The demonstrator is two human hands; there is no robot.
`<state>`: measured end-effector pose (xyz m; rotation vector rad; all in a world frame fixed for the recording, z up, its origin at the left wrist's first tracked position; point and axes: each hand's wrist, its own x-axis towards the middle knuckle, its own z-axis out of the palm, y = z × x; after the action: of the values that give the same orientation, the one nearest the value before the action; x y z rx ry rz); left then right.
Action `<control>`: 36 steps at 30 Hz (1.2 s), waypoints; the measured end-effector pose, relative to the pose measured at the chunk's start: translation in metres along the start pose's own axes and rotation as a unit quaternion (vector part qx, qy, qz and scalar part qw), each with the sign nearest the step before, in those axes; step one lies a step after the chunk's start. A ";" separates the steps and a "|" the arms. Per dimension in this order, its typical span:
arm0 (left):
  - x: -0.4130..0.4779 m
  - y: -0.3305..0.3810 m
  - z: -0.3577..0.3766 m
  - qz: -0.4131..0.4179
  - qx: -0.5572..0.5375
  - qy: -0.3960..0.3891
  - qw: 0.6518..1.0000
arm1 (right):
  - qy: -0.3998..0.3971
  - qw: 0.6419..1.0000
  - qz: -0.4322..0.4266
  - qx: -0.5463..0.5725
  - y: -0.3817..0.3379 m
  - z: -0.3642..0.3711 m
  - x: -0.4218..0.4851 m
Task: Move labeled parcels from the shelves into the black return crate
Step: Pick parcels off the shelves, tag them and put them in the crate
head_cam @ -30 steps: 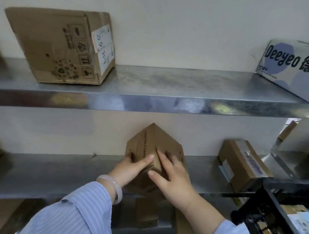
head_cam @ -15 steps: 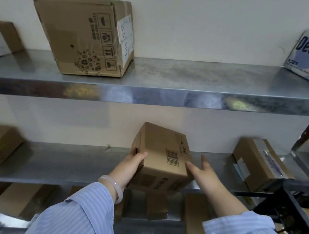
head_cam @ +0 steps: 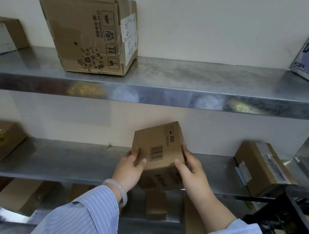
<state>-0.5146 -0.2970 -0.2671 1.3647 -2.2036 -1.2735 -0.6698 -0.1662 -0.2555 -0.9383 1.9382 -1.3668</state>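
Cardboard parcel (head_cam: pixel 159 149), tilted at the middle shelf (head_cam: pixel 65 164) front edge, is pinched by left hand (head_cam: pixel 130 168) and right hand (head_cam: pixel 190 169); loose grip risks dropping it.

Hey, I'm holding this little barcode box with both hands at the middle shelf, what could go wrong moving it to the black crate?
One: the barcode box is tilted, gripped only near its lower corners by the left hand and right hand, so it might slip. Two: the black crate sits low on the right, beyond the taped parcel near the shelf edge; swinging across could knock that parcel off.
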 end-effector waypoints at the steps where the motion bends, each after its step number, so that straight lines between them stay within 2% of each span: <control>1: 0.003 0.001 -0.002 -0.005 0.054 0.015 0.998 | -0.003 1.000 -0.018 -0.010 -0.002 0.003 -0.001; 2: 0.005 0.004 -0.004 -0.008 0.105 0.024 0.994 | -0.006 0.999 -0.035 -0.020 -0.005 0.006 -0.003; 4: 0.008 0.012 -0.009 -0.001 0.125 0.025 0.992 | -0.021 0.996 -0.074 -0.047 -0.010 0.012 -0.005; 8: 0.008 0.029 -0.013 0.016 -0.013 0.016 1.000 | -0.064 0.984 -0.116 -0.119 -0.012 0.023 -0.001; 10: 0.006 0.032 -0.015 0.014 -0.042 0.016 0.999 | -0.084 0.982 -0.122 -0.118 -0.015 0.023 0.001; 12: 0.004 0.031 -0.019 0.000 -0.060 0.015 0.998 | -0.071 0.986 -0.114 -0.098 -0.011 0.023 0.007; 15: 0.000 0.032 -0.029 -0.018 -0.083 0.009 0.996 | -0.023 0.997 -0.048 -0.051 0.002 0.021 0.020; 19: -0.001 0.025 -0.037 -0.021 -0.136 0.005 0.991 | -0.057 0.996 0.066 0.015 0.005 0.024 0.021; 22: -0.001 0.019 -0.038 -0.025 -0.179 -0.004 0.984 | -0.046 0.997 0.044 0.053 0.000 0.028 0.020; 28: -0.004 0.002 -0.032 -0.023 -0.185 -0.015 0.982 | -0.052 0.999 -0.005 0.000 -0.005 0.038 0.024; 36: -0.003 -0.005 -0.030 -0.009 -0.177 -0.024 0.984 | -0.041 0.999 -0.001 0.009 -0.002 0.038 0.024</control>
<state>-0.4923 -0.3118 -0.2527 1.2257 -1.8771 -1.6261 -0.6537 -0.2066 -0.2663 -0.9730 1.8619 -1.3241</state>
